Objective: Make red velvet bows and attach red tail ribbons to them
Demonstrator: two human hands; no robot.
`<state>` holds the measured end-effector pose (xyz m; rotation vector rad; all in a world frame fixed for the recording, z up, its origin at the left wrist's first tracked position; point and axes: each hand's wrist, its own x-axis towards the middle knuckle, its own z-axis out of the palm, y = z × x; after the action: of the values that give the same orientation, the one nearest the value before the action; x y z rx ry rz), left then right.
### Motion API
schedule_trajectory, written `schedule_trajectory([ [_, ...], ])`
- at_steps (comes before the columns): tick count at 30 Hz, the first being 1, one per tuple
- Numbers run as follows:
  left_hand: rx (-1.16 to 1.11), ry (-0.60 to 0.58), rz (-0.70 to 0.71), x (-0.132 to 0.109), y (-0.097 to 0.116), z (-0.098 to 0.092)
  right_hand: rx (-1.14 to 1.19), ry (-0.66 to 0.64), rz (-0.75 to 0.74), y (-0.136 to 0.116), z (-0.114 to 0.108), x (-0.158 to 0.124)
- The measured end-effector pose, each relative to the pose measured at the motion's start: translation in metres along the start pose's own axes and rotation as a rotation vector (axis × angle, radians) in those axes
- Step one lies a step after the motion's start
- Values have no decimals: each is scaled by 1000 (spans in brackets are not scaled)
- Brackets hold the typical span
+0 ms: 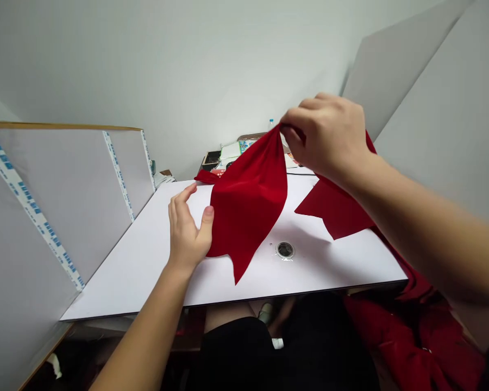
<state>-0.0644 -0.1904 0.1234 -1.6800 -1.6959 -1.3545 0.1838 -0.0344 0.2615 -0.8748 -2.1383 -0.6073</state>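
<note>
A red piece of fabric (250, 203) hangs over the white table, lifted by one corner. My right hand (324, 130) pinches that top corner, its fingertips closed on it. Fingers apart and curved, my left hand (189, 228) is at the left edge of the same fabric; whether the thumb touches it I cannot tell. A second red fabric piece (336, 212) is partly hidden behind my right wrist and forearm. Farther back, a small red fabric bundle (206, 176) lies near the table's far edge.
The white table (138, 266) has a round grommet hole (285, 250) near its front edge. White panels with taped seams (114, 168) stand at the left. Boxes and papers (232, 151) are at the back. More red fabric (415, 336) lies heaped at the lower right.
</note>
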Motion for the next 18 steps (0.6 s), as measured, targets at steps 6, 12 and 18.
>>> schedule_trajectory([
  [6, -107, 13, 29, -57, 9, 20, -66, 122, 66, 1, -53, 41],
  [12, -295, -50, -302, -102, 1, 54, -40, 128, 49, 4, -69, 47],
  [18, -709, -150, -576, -80, -31, 40, 501, 249, -33, 31, -72, 29],
])
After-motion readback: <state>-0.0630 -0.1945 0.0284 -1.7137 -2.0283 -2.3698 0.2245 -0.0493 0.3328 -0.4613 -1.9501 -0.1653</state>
